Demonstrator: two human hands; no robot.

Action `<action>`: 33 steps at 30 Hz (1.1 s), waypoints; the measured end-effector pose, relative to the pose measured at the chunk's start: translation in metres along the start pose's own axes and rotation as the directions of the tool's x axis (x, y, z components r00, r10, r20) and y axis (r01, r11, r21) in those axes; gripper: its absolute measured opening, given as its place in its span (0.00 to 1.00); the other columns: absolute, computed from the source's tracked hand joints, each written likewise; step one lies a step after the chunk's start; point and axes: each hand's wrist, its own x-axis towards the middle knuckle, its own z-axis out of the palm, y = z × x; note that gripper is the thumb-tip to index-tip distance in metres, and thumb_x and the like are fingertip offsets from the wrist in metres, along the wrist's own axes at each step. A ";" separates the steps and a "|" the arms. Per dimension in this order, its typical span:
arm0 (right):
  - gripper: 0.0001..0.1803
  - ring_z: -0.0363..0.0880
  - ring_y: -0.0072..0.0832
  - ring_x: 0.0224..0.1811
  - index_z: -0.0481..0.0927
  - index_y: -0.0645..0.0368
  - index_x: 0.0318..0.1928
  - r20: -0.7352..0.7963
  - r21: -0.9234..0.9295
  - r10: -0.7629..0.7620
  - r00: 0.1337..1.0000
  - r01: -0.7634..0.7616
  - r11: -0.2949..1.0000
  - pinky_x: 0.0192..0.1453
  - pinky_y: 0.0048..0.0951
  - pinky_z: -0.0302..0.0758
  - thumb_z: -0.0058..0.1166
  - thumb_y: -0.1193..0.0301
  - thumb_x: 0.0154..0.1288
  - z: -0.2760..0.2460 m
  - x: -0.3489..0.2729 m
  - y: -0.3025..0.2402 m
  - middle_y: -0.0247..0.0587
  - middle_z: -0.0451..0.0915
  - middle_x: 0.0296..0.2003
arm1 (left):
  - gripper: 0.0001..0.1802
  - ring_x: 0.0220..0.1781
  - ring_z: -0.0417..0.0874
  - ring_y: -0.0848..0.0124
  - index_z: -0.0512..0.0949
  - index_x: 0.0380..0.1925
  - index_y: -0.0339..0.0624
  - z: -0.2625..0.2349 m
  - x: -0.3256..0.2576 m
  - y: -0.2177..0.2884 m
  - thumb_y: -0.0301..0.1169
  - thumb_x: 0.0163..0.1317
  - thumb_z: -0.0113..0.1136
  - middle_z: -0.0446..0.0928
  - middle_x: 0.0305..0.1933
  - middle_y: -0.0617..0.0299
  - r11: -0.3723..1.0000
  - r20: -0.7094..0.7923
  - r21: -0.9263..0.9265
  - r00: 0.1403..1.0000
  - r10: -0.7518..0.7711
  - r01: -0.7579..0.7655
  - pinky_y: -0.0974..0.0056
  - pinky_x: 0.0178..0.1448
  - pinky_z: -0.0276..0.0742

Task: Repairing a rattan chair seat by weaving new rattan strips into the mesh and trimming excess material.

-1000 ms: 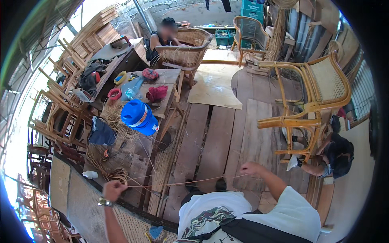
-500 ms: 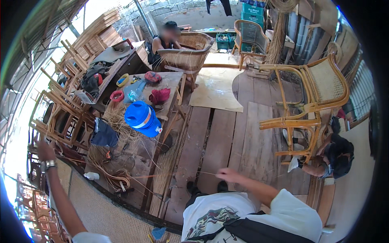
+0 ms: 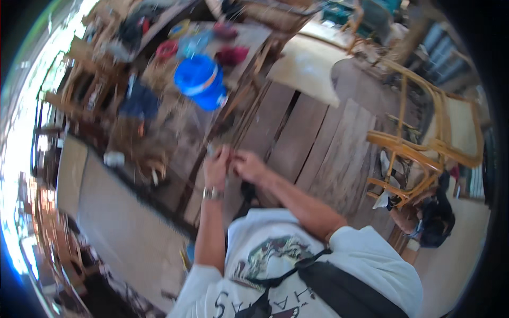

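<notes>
My left hand (image 3: pixel 218 167), with a metal watch at the wrist, meets my right hand (image 3: pixel 249 166) in front of my shirt. Both have bent, closed fingers, nearly touching at the fingertips. Blur hides what lies between them; a small pale patch shows at the left fingertips. The thin strand that ran from my right hand earlier cannot be made out now. Beyond them, left of centre, a blue water jug (image 3: pixel 197 82) with a pale band stands on the cluttered worktable (image 3: pixel 180 138). Loose brown strips (image 3: pixel 154 161) lie in a heap nearer me, by a small white container (image 3: pixel 114 158).
A large woven cane sheet (image 3: pixel 132 228) stretches along my left. At right stands a rattan chair frame (image 3: pixel 432 130), with a crouching person (image 3: pixel 432 222) behind it. A pale sheet (image 3: pixel 307 69) lies on the plank floor (image 3: pixel 334 151). Red cloth (image 3: pixel 231 54) sits near the jug.
My left hand has come in from the far left to my right hand, which has moved left and up in the picture. The view has shifted and blurred.
</notes>
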 end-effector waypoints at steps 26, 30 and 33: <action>0.12 0.72 0.23 0.30 0.83 0.66 0.34 -0.602 -0.335 0.456 0.656 -0.726 0.601 0.34 0.34 0.70 0.63 0.66 0.61 -0.384 -0.373 0.246 0.34 0.78 0.26 | 0.11 0.17 0.64 0.84 0.81 0.39 0.40 -0.139 0.107 0.017 0.36 0.69 0.64 0.86 0.36 0.58 0.996 0.011 -0.085 1.000 0.005 -0.004 0.76 0.20 0.54; 0.16 0.82 0.35 0.37 0.84 0.65 0.36 -0.672 -0.373 0.463 0.578 -0.804 0.463 0.43 0.38 0.75 0.62 0.62 0.62 -0.439 -0.407 0.271 0.49 0.84 0.31 | 0.07 0.19 0.65 0.85 0.80 0.39 0.43 -0.136 0.109 0.009 0.34 0.70 0.62 0.85 0.39 0.59 0.957 0.019 -0.274 0.995 -0.093 0.095 0.77 0.20 0.55; 0.20 0.84 0.49 0.49 0.84 0.66 0.43 -0.614 -0.766 0.518 0.595 -0.609 -0.208 0.53 0.43 0.76 0.60 0.59 0.61 -0.426 -0.351 0.264 0.60 0.84 0.41 | 0.08 0.20 0.66 0.85 0.78 0.43 0.45 -0.119 0.104 0.016 0.35 0.69 0.63 0.85 0.39 0.59 0.918 0.011 -0.388 0.996 -0.090 0.087 0.78 0.20 0.56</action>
